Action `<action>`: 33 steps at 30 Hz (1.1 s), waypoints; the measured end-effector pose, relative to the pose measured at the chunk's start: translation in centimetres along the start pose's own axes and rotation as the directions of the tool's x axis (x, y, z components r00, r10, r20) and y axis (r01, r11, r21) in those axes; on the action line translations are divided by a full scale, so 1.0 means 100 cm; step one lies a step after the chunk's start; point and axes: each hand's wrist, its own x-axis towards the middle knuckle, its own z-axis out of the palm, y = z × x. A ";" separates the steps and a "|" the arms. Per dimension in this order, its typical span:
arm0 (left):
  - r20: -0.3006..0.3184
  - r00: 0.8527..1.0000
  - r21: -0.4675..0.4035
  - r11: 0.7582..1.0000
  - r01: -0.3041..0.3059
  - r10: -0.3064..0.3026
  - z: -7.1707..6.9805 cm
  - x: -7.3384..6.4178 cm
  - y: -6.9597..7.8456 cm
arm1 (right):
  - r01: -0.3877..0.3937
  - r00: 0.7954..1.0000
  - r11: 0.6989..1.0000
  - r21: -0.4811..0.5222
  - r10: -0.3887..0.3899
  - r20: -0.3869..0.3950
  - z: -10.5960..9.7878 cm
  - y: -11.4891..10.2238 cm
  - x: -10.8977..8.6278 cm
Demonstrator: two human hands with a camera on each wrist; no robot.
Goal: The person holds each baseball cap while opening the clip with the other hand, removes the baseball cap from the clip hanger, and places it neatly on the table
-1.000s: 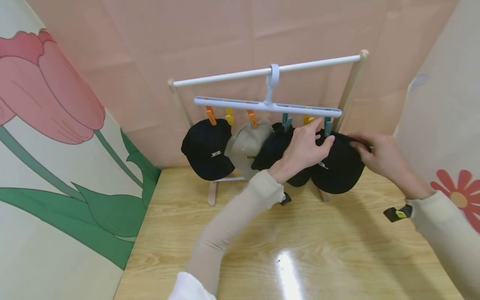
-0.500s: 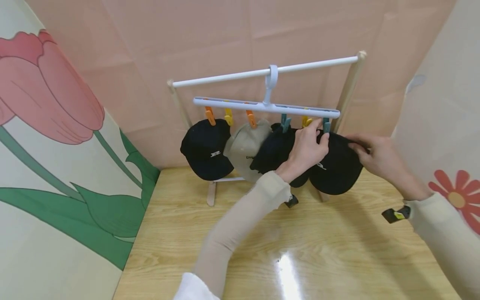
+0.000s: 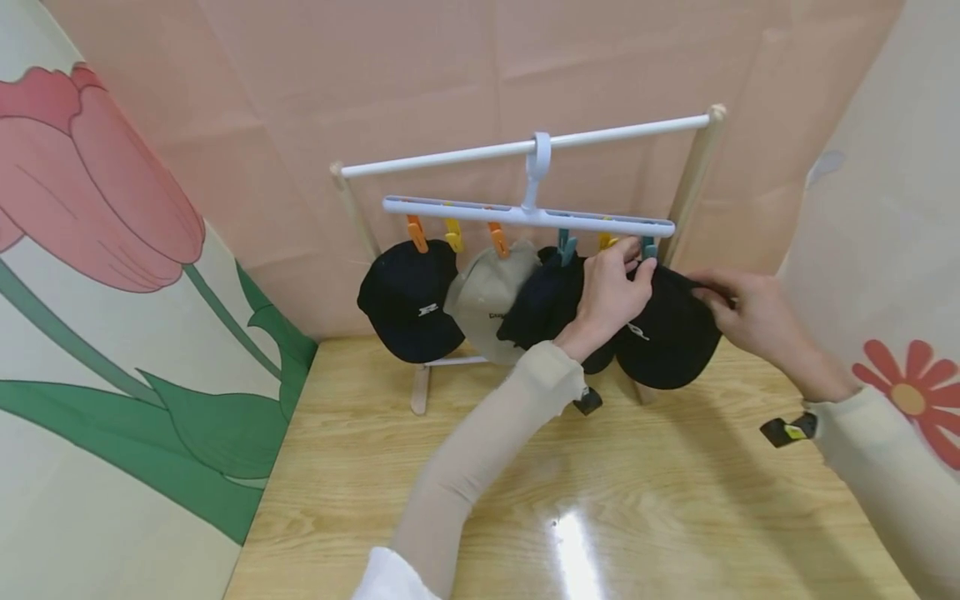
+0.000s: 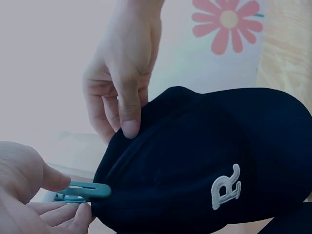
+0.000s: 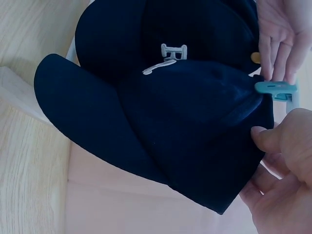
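The outermost black cap (image 3: 667,333) hangs at the hanger's (image 3: 517,214) right end, its back edge pinched between the right hand's (image 3: 753,312) thumb and fingers, apparently to steady the fabric beside the teal clip (image 4: 100,190). The left hand (image 3: 609,292) pinches that clip, probably to control its bite, its forearm (image 3: 468,467) slanting over the desk (image 3: 337,467) from the near edge.
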 end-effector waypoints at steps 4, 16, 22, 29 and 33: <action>-0.020 1.000 0.022 1.000 -0.001 0.001 0.000 0.001 -0.001 | 0.009 1.000 1.000 0.015 -0.009 -0.006 0.000 0.001 -0.001; -0.104 0.994 -0.027 0.999 -0.018 0.015 0.009 0.001 -0.004 | -0.011 1.000 1.000 0.023 0.012 -0.008 0.000 0.001 -0.002; -0.094 0.995 -0.038 0.999 0.010 -0.013 0.010 0.002 -0.003 | -0.021 1.000 1.000 0.016 0.021 -0.005 0.000 0.001 -0.002; -0.097 0.994 -0.040 0.998 0.051 -0.054 0.008 0.003 -0.003 | -0.008 1.000 1.000 0.024 0.008 -0.010 -0.001 0.000 -0.003; -0.099 0.993 -0.046 0.997 0.057 -0.061 0.008 0.003 -0.003 | -0.026 1.000 0.999 0.036 0.026 -0.009 -0.001 -0.001 -0.003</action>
